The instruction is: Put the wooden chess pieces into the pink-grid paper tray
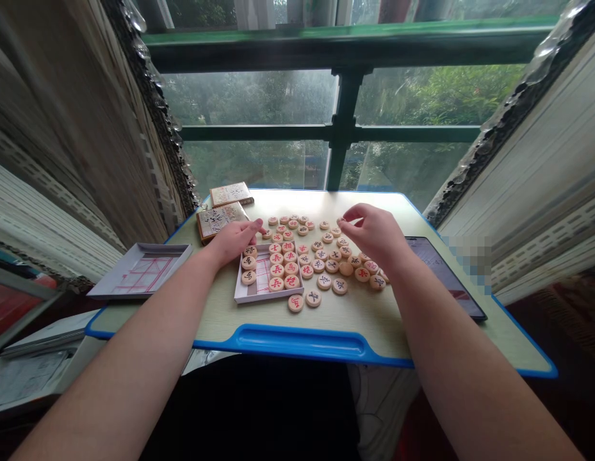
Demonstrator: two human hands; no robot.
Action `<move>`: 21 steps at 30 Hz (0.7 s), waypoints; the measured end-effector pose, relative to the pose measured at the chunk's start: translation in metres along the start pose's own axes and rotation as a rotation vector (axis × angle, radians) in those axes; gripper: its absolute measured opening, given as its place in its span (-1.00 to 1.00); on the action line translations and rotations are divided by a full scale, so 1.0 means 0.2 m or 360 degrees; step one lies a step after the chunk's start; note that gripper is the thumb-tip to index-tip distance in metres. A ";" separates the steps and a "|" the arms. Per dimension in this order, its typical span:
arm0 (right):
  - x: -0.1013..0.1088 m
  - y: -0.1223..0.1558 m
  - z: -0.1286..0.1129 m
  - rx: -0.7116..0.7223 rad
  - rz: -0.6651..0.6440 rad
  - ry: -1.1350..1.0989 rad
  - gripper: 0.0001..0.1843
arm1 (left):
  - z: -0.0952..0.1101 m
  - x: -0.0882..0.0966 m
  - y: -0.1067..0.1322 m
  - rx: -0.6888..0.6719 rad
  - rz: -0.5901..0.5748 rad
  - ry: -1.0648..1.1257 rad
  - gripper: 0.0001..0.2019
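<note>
The right hand is raised over the far right part of the table, thumb and forefinger closed together on what looks like a round piece. From there the white tray lies to the left and toward the near edge, with loose pieces spread between. The left hand is much the nearer – its half-curled fingers rest at the tray's far left corner, though I cannot tell whether they grip a piece. The tray's filled columns run from far edge to near, a bare strip between them; its long axis is hard to judge.

Of the writing, 兵 and 相 read in red on pieces in the tray, a black 馬 likely in its left column. The printed boxes at the table's far left corner bear dark characters too small to read, and the tablet by the right edge shows only blurred text – no brand is legible.
</note>
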State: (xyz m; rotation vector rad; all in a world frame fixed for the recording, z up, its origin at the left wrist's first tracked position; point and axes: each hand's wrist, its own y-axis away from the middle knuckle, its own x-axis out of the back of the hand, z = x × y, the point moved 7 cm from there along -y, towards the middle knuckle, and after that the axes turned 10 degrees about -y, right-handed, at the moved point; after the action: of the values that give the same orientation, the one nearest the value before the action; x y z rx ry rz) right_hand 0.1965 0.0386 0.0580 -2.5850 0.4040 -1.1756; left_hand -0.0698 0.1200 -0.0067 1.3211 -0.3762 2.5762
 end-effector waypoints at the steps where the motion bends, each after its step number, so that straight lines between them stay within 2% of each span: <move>1: 0.00 0.00 0.00 -0.0002 0.0014 -0.0012 -0.80 | 0.00 0.00 0.00 -0.0003 0.0001 -0.0002 -0.31; 10: 0.02 -0.01 0.01 0.0002 0.0072 -0.0070 -0.78 | 0.02 0.01 0.01 -0.0007 -0.0011 -0.0048 -0.32; 12: 0.05 -0.01 0.01 0.0007 0.0193 -0.0084 -0.81 | 0.02 0.01 0.01 -0.0012 -0.0006 -0.0054 -0.31; 18: 0.20 0.02 0.04 0.0032 0.0789 -0.0273 -0.78 | -0.01 0.01 -0.01 0.0013 0.0022 -0.0021 -0.31; 21: 0.23 0.03 0.05 0.0053 0.0928 -0.0366 -0.77 | -0.01 0.00 -0.01 0.0030 -0.0017 -0.0054 -0.30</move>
State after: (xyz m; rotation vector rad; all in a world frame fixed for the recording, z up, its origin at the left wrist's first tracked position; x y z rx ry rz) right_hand 0.2330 0.0182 0.0806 -2.2913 0.9848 -0.6675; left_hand -0.0707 0.1218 -0.0080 1.3711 -0.3511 2.5577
